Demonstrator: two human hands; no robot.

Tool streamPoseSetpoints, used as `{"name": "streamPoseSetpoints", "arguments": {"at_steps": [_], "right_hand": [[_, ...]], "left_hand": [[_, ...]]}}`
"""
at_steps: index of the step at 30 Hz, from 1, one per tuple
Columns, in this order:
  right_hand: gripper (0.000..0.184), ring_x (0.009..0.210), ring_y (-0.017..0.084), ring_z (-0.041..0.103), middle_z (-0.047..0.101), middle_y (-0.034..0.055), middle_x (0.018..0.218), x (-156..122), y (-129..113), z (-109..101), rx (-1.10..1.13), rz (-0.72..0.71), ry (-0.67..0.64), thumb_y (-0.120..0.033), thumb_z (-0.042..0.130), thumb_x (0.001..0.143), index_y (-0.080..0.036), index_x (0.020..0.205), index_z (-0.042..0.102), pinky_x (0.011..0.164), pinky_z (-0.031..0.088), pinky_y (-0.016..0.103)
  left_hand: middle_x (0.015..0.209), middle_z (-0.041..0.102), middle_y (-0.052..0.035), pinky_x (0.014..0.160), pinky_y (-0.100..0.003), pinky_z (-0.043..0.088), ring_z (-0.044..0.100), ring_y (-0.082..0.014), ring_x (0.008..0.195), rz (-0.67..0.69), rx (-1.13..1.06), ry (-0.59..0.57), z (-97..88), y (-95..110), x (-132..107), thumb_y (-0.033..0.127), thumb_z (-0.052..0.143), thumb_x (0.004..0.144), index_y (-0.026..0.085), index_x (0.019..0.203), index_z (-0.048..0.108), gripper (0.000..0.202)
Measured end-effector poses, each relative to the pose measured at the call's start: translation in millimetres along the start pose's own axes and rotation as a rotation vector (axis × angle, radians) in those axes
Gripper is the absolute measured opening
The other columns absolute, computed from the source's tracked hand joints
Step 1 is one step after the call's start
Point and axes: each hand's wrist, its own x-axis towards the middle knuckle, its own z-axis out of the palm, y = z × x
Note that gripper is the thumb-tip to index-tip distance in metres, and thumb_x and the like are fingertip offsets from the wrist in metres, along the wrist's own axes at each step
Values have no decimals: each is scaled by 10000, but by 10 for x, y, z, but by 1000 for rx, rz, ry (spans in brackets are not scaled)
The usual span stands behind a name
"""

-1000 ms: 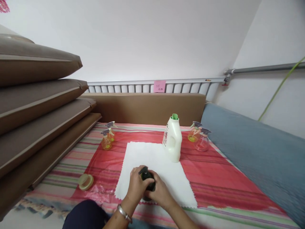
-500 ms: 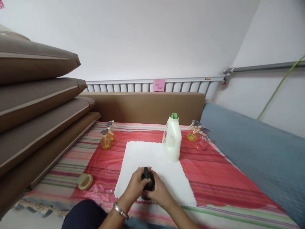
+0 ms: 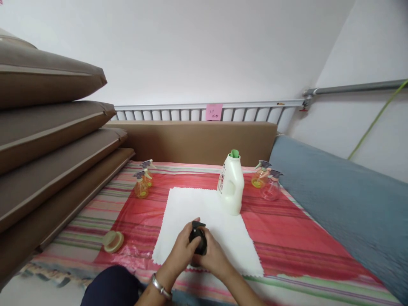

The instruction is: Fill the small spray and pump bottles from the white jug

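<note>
We find the left hand (image 3: 183,246) and right hand (image 3: 213,254) clamped round the dark bottle (image 3: 202,247) at the near edge of the cloth (image 3: 191,206), presumably to steady it. The jug (image 3: 235,187) stands by the far right corner, likely leaving working room.

Much of a dark, rounded bottle with a black pump top (image 3: 200,246) is hidden behind the fingers of the bare left hand (image 3: 183,245) and bare right hand (image 3: 214,253) — its lower end is too dim to make out. A knee in dark navy cloth (image 3: 110,287) runs off the bottom edge; stacked grey-and-brown cushions (image 3: 47,87) run off the left. Handwriting on the pink paper note (image 3: 214,111) is too small to read — likewise print on the milky-white plastic jug (image 3: 235,182).
</note>
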Motion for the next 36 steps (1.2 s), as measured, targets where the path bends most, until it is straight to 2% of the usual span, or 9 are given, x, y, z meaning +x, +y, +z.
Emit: {"name": "streamPoseSetpoints", "arguments": {"at_steps": [4, 10, 14, 18, 21, 24, 28, 32, 36], "right_hand": [[818, 1000, 267, 591, 608, 74, 1150, 13, 68, 33, -14, 25, 16, -184, 752, 494, -213, 1232, 401, 868, 455, 375], [825, 1044, 257, 560, 578, 58, 1177, 10, 89, 10, -77, 76, 8, -214, 775, 487, -233, 1225, 407, 903, 417, 367], [827, 1095, 248, 525, 563, 48, 1191, 10, 110, -15, -96, 73, -1, -228, 771, 498, -236, 1236, 399, 953, 376, 363], [807, 1098, 239, 519, 558, 51, 1194, -5, 106, -20, -105, 62, -6, -228, 755, 522, -231, 1244, 395, 961, 370, 355], [796, 1093, 234, 523, 560, 49, 1191, -17, 96, -9, -97, 55, -12, -231, 748, 531, -233, 1244, 394, 958, 376, 350], [780, 1097, 237, 524, 559, 49, 1193, -19, 89, 5, -101, 47, 24, -214, 740, 523, -238, 1228, 406, 960, 378, 352], [722, 1078, 246, 544, 576, 55, 1176, -16, 58, 3, -113, 44, 87, -201, 698, 543, -225, 1207, 416, 943, 400, 356], [726, 1099, 269, 536, 573, 78, 1196, -26, 64, 41, -164, 44, 143, -214, 685, 551, -206, 1226, 420, 950, 405, 364], [833, 1156, 287, 502, 528, 124, 1274, -44, 133, 35, -191, 75, 101, -215, 708, 533, -161, 1295, 378, 985, 387, 393]], "left_hand": [[865, 639, -40, 850, -354, 447, 596, -229, 889, -25, 97, 153, -3, 60, 34, 172, 634, 671, 174, 915, 667, 246], [851, 627, -32, 784, -318, 469, 612, -189, 816, -39, -161, 470, -63, 275, 89, 295, 650, 712, 171, 921, 630, 244], [778, 612, 3, 674, -288, 492, 631, -149, 669, 1, -460, 614, -394, 623, 118, 319, 672, 690, 163, 900, 607, 269], [616, 579, 38, 557, -226, 448, 545, -102, 535, 82, -231, 780, -787, 888, 96, 315, 686, 680, 150, 856, 650, 244], [646, 638, 6, 568, -239, 453, 572, -138, 596, 42, 37, 672, -815, 745, 65, 326, 679, 687, 157, 852, 686, 237], [702, 679, -27, 647, -293, 486, 615, -186, 671, -6, 140, 394, -561, 324, 32, 283, 656, 690, 174, 827, 706, 183], [878, 678, -63, 813, -336, 493, 633, -218, 862, -32, 92, 235, -185, -180, 2, 202, 650, 669, 186, 875, 709, 215], [994, 666, -71, 922, -349, 452, 611, -234, 973, -61, 82, 127, -88, -298, 11, 179, 726, 590, 198, 960, 693, 372], [1016, 673, -73, 936, -356, 444, 607, -240, 985, -98, 83, 124, -87, -285, 20, 162, 729, 571, 193, 975, 676, 409]]}}
